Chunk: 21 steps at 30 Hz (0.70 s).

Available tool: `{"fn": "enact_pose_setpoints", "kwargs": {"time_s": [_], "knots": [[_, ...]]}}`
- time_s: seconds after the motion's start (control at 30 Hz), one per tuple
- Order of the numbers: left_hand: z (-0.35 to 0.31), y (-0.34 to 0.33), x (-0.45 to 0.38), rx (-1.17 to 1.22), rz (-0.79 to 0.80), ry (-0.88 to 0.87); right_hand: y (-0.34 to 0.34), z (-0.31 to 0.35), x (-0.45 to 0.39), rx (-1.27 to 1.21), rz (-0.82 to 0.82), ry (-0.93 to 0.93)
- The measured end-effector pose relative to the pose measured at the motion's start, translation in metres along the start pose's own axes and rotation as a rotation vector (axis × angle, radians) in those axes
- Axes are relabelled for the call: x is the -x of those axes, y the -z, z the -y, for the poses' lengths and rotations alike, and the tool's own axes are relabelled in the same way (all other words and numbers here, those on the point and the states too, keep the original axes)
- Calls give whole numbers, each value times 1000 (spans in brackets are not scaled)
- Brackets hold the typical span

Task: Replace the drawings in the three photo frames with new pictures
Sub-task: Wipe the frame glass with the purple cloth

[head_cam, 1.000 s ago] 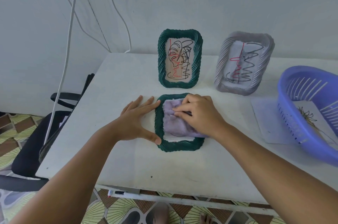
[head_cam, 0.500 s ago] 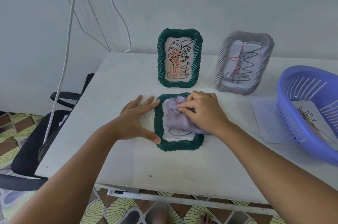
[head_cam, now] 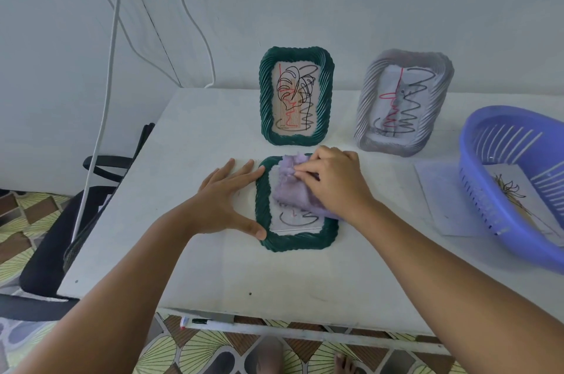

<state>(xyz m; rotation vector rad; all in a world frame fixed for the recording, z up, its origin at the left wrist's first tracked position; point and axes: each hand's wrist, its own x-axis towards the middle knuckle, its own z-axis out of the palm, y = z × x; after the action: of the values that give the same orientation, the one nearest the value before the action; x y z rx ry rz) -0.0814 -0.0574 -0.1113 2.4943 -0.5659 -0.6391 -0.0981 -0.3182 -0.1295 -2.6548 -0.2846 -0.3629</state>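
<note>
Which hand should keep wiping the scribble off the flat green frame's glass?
Right, probably. The right hand already grips the purple cloth on the flat green frame, with scribble showing below it. The left hand lies open against the frame's left edge, bracing it.

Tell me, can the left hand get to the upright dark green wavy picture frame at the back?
Probably yes. The left hand rests flat beside the lying green frame, and only bare white table lies between it and the upright dark green wavy picture frame.
</note>
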Motion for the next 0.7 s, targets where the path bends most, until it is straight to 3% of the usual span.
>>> {"fn": "enact_pose_setpoints", "kwargs": {"time_s": [0.23,0.47,0.6,0.7], "knots": [[3,-1,-1,6,-7,-8,4,-1,22,-109,140,170],[3,-1,-1,-3,-8,-7,-3,8,2,-38,8,3],[2,-1,-1,11,-13,2,-4,10,21,-92,105,107],[2,-1,0,13,-11,-1,9,-6,25,-26,89,106]]}}
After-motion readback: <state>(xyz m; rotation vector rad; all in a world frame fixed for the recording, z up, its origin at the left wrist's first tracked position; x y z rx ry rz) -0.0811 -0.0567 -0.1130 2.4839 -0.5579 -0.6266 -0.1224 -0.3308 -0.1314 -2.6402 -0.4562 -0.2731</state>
